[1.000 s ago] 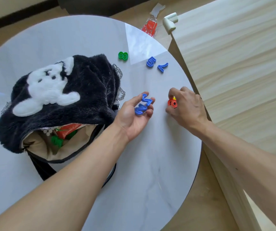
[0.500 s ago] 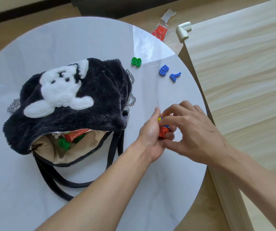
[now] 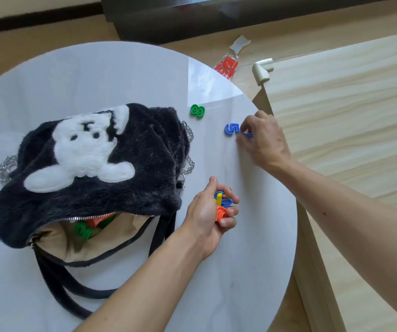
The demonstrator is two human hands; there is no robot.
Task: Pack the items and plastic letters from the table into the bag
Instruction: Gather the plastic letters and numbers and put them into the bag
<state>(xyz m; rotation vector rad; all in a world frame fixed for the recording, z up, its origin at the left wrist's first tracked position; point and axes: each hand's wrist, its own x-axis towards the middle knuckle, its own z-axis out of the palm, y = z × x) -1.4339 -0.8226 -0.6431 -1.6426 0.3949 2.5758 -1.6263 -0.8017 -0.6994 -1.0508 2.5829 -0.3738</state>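
A black furry bag (image 3: 92, 164) with a white dog figure lies on the round white table (image 3: 252, 248), its zipper mouth open toward me. Green and orange plastic pieces (image 3: 89, 227) show inside. My left hand (image 3: 208, 215) hovers right of the bag's mouth, shut on a bunch of blue, yellow and orange plastic pieces (image 3: 222, 203). My right hand (image 3: 262, 140) is at the table's right edge, fingertips pinched on a blue 7 (image 3: 247, 134). A blue 5 (image 3: 231, 129) lies just left of it, and a green 8 (image 3: 197, 112) farther left.
A light wooden surface (image 3: 348, 128) with a cream corner guard (image 3: 262, 70) butts against the table's right side. A clear packet with red print (image 3: 227, 67) lies on the floor beyond. Black straps (image 3: 56, 281) and a chain (image 3: 3, 168) trail from the bag.
My right hand passed its orange piece into my left hand, then reached up to the blue 7. My left hand now holds the gathered pieces alone.
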